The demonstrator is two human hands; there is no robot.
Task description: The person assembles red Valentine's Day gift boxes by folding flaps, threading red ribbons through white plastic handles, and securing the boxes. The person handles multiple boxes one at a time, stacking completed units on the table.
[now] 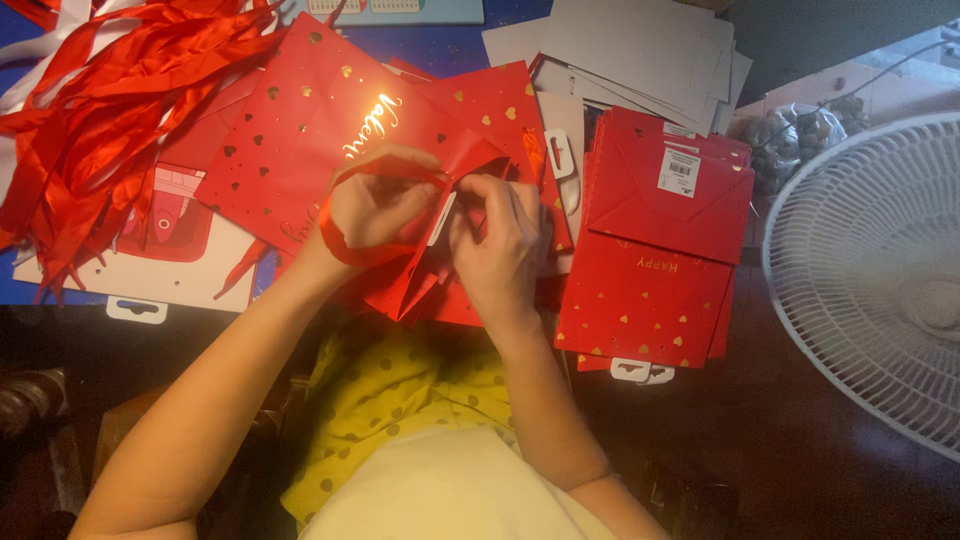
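My left hand (375, 205) and my right hand (500, 245) meet over a red paper gift bag with gold hearts (420, 285), held near the table's front edge. A red ribbon (335, 235) loops around my left hand and runs across to the bag's top between my fingers. Both hands pinch the ribbon and the bag's folded upper edge. The bag's lower part points down toward my lap. My fingers hide the exact spot where the ribbon meets the bag.
A pile of loose red ribbons (110, 110) lies at the far left. Flat red bags (300, 120) spread behind my hands, a stack of folded red bags (655, 250) sits right, grey cardboard sheets (640, 50) behind. A white fan (880, 270) stands at the right.
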